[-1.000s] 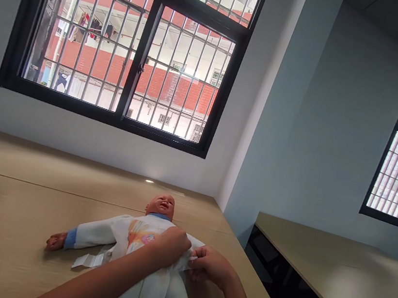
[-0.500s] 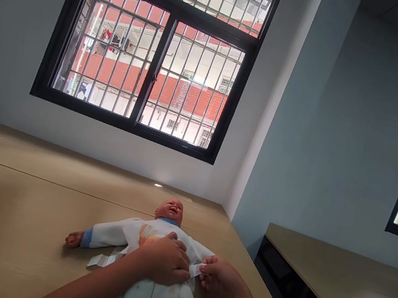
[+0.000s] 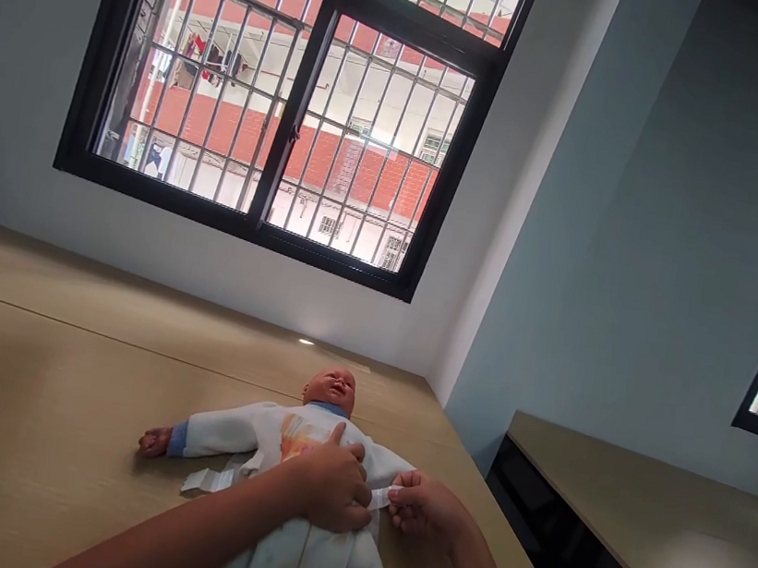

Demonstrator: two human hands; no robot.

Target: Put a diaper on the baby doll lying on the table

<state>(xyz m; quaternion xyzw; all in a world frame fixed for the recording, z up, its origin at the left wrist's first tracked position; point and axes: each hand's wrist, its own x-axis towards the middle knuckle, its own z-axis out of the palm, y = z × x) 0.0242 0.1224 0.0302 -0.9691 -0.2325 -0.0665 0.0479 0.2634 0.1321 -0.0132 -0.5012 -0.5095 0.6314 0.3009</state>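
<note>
A baby doll in a white outfit with blue collar and cuffs lies face up on the wooden table. Over its front and between its legs runs a white diaper. My left hand rests on the doll's belly, thumb and forefinger closed at the diaper's right edge, other fingers partly spread. Beside it, at the doll's waist on the right, my right hand pinches a white diaper tab, stretched between the two hands. The opposite diaper tab lies spread out on the left. My left forearm hides part of the diaper.
The pale wooden table reaches back to the wall under a barred window. A seam crosses its far part. To the right, past a dark gap, stands a second table.
The view has tilted slightly, so doll and hands sit a little further right and higher. Both hands keep nearly the same hold, the right one still on the tab.
</note>
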